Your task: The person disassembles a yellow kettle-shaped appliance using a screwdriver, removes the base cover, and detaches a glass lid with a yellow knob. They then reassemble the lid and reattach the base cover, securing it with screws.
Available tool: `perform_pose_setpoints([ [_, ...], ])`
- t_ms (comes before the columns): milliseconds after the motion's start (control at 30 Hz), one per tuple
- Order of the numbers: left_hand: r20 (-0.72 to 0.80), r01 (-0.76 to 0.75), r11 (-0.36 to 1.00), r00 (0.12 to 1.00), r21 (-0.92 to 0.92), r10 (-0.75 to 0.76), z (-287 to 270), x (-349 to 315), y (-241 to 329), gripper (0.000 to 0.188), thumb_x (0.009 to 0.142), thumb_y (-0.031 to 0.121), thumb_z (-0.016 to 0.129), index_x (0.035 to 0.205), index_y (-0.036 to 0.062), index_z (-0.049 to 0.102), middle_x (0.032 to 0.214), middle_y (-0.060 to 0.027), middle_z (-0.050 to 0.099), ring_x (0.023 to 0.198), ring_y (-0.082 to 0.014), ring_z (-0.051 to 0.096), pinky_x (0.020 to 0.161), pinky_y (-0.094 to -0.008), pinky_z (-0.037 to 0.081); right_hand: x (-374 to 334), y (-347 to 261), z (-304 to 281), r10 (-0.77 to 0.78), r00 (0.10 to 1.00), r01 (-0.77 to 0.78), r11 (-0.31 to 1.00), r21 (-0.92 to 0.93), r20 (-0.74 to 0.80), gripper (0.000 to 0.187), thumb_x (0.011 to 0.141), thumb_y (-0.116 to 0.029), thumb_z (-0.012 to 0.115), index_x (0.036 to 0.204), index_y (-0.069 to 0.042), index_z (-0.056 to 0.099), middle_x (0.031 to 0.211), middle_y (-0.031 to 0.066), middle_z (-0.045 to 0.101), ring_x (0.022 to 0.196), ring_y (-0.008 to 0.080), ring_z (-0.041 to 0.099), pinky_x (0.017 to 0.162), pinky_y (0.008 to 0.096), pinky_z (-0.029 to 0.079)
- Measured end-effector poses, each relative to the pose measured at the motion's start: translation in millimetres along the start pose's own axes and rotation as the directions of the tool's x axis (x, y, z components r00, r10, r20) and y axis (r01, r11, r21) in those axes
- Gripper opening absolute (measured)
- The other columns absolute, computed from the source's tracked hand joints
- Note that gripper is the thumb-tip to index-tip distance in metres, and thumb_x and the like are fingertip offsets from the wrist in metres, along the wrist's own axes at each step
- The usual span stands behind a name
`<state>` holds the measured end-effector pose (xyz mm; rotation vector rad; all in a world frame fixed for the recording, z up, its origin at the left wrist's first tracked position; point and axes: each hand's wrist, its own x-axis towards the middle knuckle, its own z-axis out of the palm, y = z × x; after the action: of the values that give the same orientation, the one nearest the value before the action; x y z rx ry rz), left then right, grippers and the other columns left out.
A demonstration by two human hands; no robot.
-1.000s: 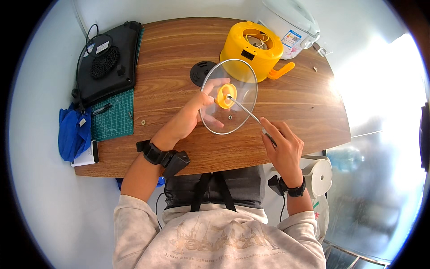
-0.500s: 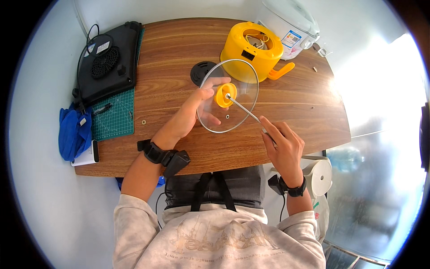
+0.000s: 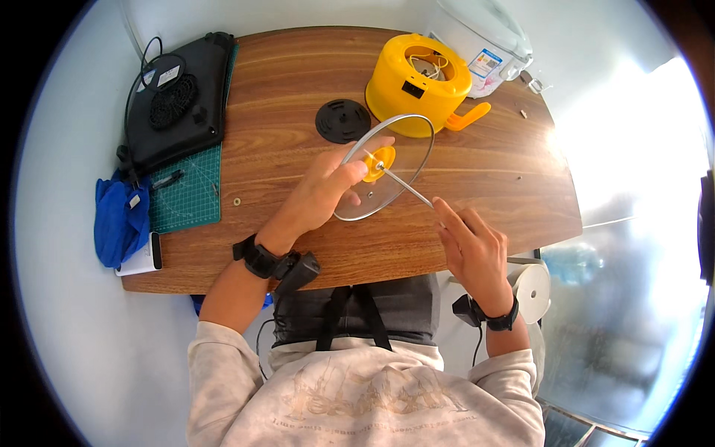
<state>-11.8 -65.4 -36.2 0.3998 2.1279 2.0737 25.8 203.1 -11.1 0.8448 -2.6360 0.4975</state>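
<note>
A round glass lid [image 3: 408, 149] with a metal rim is held tilted above the table by my left hand [image 3: 328, 183], whose fingers are closed around its yellow knob [image 3: 383, 158]. Some of these fingers show through the glass. My right hand [image 3: 477, 253] grips a screwdriver [image 3: 408, 188]; its handle is mostly hidden in the palm. The thin metal shaft slants up and left, with its tip at the middle of the knob. A small ring-shaped part [image 3: 370, 194] shows through the lower part of the lid.
Beyond the lid stand a yellow pot-like housing [image 3: 387, 97] with wires inside and a white appliance [image 3: 462, 37]. A black vented disc [image 3: 342, 121] lies nearby. At left are an upturned black appliance [image 3: 201, 112], a green cutting mat [image 3: 194, 201] and a blue cloth bag [image 3: 121, 223].
The lid has tilted more steeply and dropped slightly toward me, and my left hand has turned with it. My right hand keeps the screwdriver at the knob, its wrist shifted slightly right.
</note>
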Motion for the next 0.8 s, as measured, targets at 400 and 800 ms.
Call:
perform_pose_setpoints([
  [400,-0.090,-0.130,0.979,0.985,0.155,0.145,-0.4,0.7,-3.2,0.080,0.089,0.061,0.043,0.151,0.0100,0.048,0.147,-0.0157,0.054,0.121,-0.0259,0.061,0.075,-0.0260,0.058,-3.9,-10.9,16.1,0.357,0.791,-0.606,0.335,0.722,0.498,0.043,0.098,-0.013,0.068,0.138,0.002,0.059,0.080,0.0046,0.064,0.058,0.0058,0.051,0.051,0.0248,0.043],
  [800,-0.114,-0.121,0.990,0.985,0.068,0.128,-6.4,8.2,-8.5,0.073,0.095,0.056,0.038,0.149,0.0083,0.049,0.142,-0.0164,0.057,0.114,-0.0262,0.066,0.068,-0.0261,0.059,10.5,-19.9,20.7,0.168,0.692,-0.658,-0.255,0.709,0.702,0.040,0.107,-0.023,0.054,0.140,-0.001,0.055,0.078,0.0010,0.056,0.057,0.0061,0.049,0.051,0.0204,0.040],
])
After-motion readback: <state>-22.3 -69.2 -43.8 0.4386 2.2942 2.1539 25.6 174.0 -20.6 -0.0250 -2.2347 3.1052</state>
